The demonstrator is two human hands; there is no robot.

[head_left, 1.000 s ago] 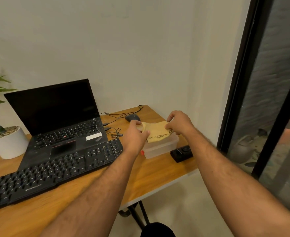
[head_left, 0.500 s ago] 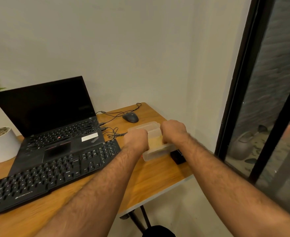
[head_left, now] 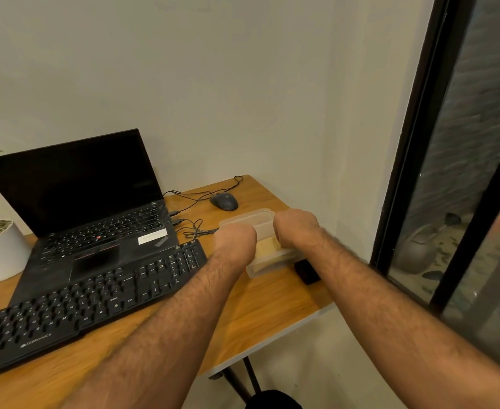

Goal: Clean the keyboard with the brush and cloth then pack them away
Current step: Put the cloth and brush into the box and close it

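At the 3 o'clock end of the wooden bench [head_left: 272, 314], a clear plastic container [head_left: 262, 224] sits with the yellow cloth [head_left: 268, 246] inside it. Both hands reach down into the container: left hand [head_left: 235, 239] at its 9 o'clock side, right hand [head_left: 296, 228] at its 3 o'clock side. Fingers hidden below the knuckles; cannot tell whether they grip the cloth or press it flat. Black keyboard [head_left: 89, 296] lies at 9 o'clock of the container, just beside it, in front of an open laptop [head_left: 74, 202]. Mouse [head_left: 224, 201] at 12 o'clock of the container. Small black object [head_left: 306, 271] touching or just beside the container at 4 o'clock. Brush not visible.
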